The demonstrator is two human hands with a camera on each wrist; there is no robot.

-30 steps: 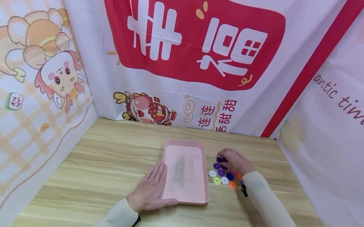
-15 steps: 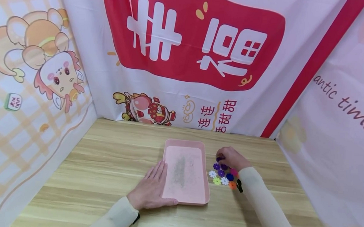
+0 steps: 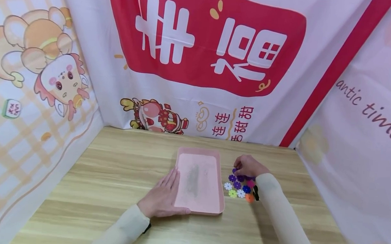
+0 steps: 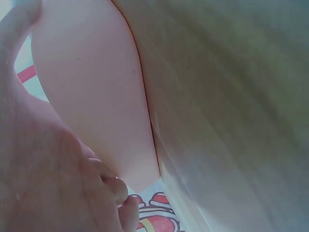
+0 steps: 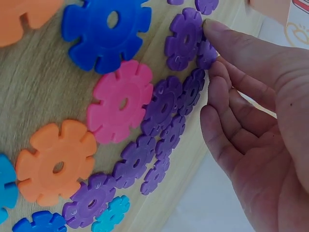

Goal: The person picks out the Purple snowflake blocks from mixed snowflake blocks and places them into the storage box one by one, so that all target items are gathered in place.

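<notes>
A shallow pink tray point(image 3: 197, 204) lies on the wooden table. The left hand point(image 3: 162, 196) rests against its left side with fairly straight fingers, thumb on the near rim; in the left wrist view this hand point(image 4: 53, 169) touches the tray's outer wall point(image 4: 96, 87). Right of the tray, the right hand point(image 3: 249, 166) is over the far end of a group of flower-shaped discs. In the right wrist view the right hand point(image 5: 260, 111) pinches a purple disc point(image 5: 206, 54) between thumb and forefinger, its other fingers curled. Beside it lie further purple discs point(image 5: 163, 105) and a pink disc point(image 5: 120, 102).
Nearer the front lie white point(image 3: 228, 186), yellow-green point(image 3: 233, 193), dark blue point(image 3: 246, 189) and orange discs point(image 3: 249, 198). Printed cloth point(image 3: 196, 89) hangs behind the table point(image 3: 116, 176) and along both sides.
The right hand has shifted slightly over the purple discs, and its forearm has swung a little left, covering an orange disc seen earlier. The left hand keeps its place against the tray.
</notes>
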